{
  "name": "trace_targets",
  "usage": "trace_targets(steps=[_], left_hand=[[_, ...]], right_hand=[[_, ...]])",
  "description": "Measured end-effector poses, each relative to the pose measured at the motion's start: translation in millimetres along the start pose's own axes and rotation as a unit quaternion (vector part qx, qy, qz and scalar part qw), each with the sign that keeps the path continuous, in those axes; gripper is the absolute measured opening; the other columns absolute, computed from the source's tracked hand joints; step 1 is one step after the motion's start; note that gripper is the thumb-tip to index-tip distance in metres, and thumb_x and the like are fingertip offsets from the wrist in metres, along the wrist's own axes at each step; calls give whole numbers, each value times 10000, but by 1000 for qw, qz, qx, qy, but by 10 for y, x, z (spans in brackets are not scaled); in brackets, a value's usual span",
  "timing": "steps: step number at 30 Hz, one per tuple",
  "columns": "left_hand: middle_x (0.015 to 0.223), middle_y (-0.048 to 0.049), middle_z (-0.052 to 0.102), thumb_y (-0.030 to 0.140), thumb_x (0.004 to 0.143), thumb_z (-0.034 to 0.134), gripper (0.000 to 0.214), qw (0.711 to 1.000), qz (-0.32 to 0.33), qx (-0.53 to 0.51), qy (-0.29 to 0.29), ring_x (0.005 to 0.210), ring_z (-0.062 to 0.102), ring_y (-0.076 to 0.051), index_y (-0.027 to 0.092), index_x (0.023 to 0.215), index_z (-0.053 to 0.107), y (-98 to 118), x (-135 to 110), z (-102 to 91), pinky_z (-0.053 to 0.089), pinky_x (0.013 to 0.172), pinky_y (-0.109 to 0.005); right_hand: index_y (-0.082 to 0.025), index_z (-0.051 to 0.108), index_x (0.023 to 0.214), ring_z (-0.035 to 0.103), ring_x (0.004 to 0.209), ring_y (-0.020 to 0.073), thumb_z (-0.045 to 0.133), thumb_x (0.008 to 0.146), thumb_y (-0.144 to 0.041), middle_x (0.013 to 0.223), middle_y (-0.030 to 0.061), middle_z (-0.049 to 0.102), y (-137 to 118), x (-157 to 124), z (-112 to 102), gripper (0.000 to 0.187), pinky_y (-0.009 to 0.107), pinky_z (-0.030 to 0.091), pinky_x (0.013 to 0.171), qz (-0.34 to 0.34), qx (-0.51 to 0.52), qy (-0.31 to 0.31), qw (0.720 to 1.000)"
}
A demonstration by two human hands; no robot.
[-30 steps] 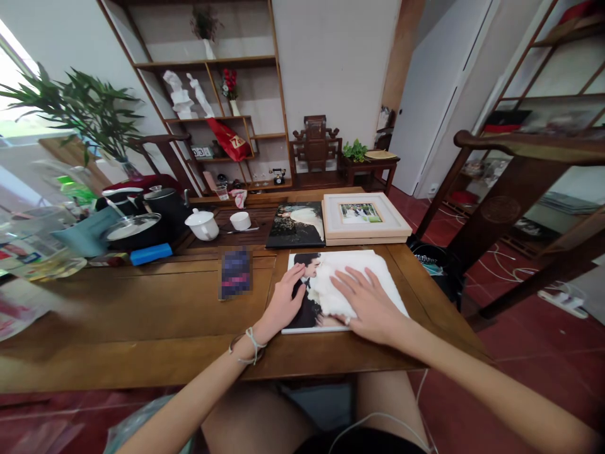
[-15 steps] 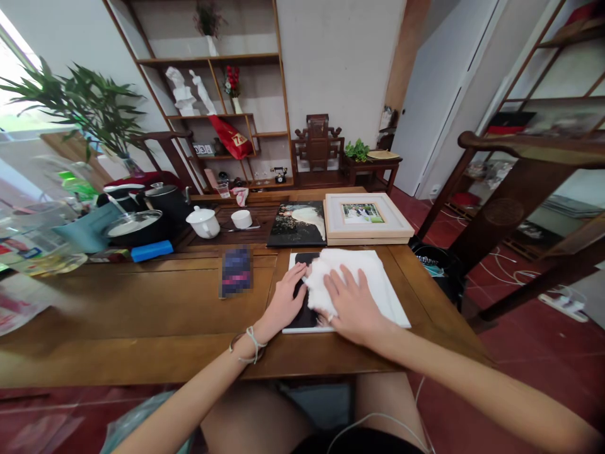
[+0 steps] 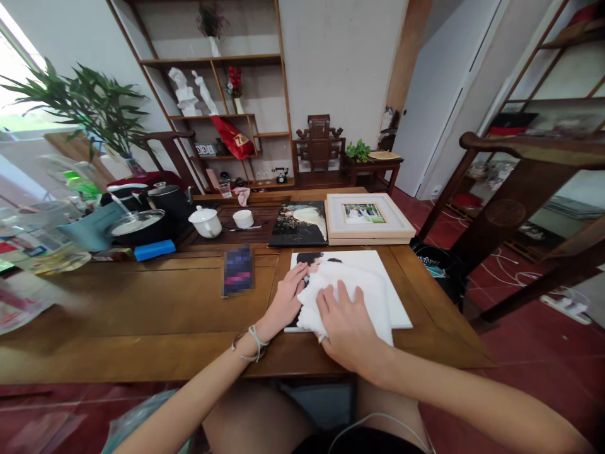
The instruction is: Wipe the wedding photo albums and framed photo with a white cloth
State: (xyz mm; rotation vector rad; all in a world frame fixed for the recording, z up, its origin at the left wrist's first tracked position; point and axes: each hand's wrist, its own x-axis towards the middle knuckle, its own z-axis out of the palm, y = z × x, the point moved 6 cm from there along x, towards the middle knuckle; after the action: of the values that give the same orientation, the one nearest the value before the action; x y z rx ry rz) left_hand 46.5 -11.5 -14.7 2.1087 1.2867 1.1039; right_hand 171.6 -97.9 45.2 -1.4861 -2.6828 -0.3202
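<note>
Pressing cloth point(image 3: 375, 299) | right hand point(image 3: 346, 329) spread | left hand point(image 3: 287, 297) outstretched | photo point(image 3: 399, 315): top away, long axis unclear

Below and right of the frame's centre, a cloth point(image 3: 375, 309) lies over a photo panel point(image 3: 399, 315) on the desk point(image 3: 142, 340), the right hand point(image 3: 347, 325) on top, the left hand point(image 3: 287, 296) at the panel's left. Behind lies a second panel point(image 3: 299, 228), a framed photo point(image 3: 366, 214) to its right.

White light is pouring in from the window point(image 3: 9, 63), far beyond the left hand point(image 3: 286, 296). The desk point(image 3: 155, 315) is shining softly beside it. Little squares are hiding a dark thing point(image 3: 237, 271) left of the left hand. Right of the right hand point(image 3: 347, 325), the chair point(image 3: 505, 211) is looking stretched.
</note>
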Motion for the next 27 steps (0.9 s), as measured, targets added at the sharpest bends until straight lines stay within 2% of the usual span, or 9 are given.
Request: trace_targets(steps=[4,6,8,10,14,19,23,27], left_hand=[[1419,-124,501,241,939,374,397,1000,-4,19,-2,1354,423,-227,166,1279,565,11,15,2,308,1150,-459],[1420,-114,503,216,934,367,398,1000,-9,28,-2,1357,420,-216,172,1277,565,14,26,7,296,1158,-450],[1417,-106,507,200,929,368,398,999,-16,32,1,1356,422,-214,180,1272,568,10,27,11,293,1159,-453],[1414,-107,510,197,925,378,396,999,-19,30,4,1350,430,-222,185,1273,566,7,18,13,300,1152,-466],[1427,-106,495,179,915,397,412,1000,0,17,-2,1359,414,-231,201,1301,540,41,-8,19,308,1141,-484],[1421,-127,495,171,911,401,394,999,-15,50,-4,1354,418,-248,172,1272,559,68,-5,19,314,1135,-497],[1411,-135,502,181,913,401,398,997,-19,68,-4,1342,431,-259,158,1282,549,83,2,16,336,1124,-498],[1380,-115,531,172,901,414,391,997,-11,71,5,1311,465,-260,184,1262,565,104,5,2,348,1118,-491]], right_hand=[[-3,481,1338,367,1233,550,644,784,-422,1322,316,479,-267,-152,46,713,722,355,904,-18,-13,-20,1000],[17,458,1352,348,1242,560,626,795,-422,1342,328,455,-355,-240,23,729,727,360,899,-47,-9,-32,998],[7,467,1342,373,1233,530,599,813,-411,1333,307,475,-333,-273,-35,687,694,386,900,-65,15,-40,997],[-34,519,1292,435,1193,466,571,834,-392,1274,252,545,-197,-232,-101,584,630,414,907,-63,57,-41,995],[-102,597,1173,504,1131,342,486,900,-343,1190,173,619,219,24,-137,381,488,419,926,-31,117,-25,992],[-83,648,1056,553,1086,302,335,983,-426,1111,186,655,635,489,-42,471,382,406,888,30,124,-12,992],[-88,671,995,619,973,303,278,989,-469,1062,203,675,719,847,-2,548,351,424,787,64,127,-25,989],[-97,674,1016,602,1033,301,305,987,-479,1064,189,683,601,1097,-1,532,339,413,821,34,133,-9,991]])
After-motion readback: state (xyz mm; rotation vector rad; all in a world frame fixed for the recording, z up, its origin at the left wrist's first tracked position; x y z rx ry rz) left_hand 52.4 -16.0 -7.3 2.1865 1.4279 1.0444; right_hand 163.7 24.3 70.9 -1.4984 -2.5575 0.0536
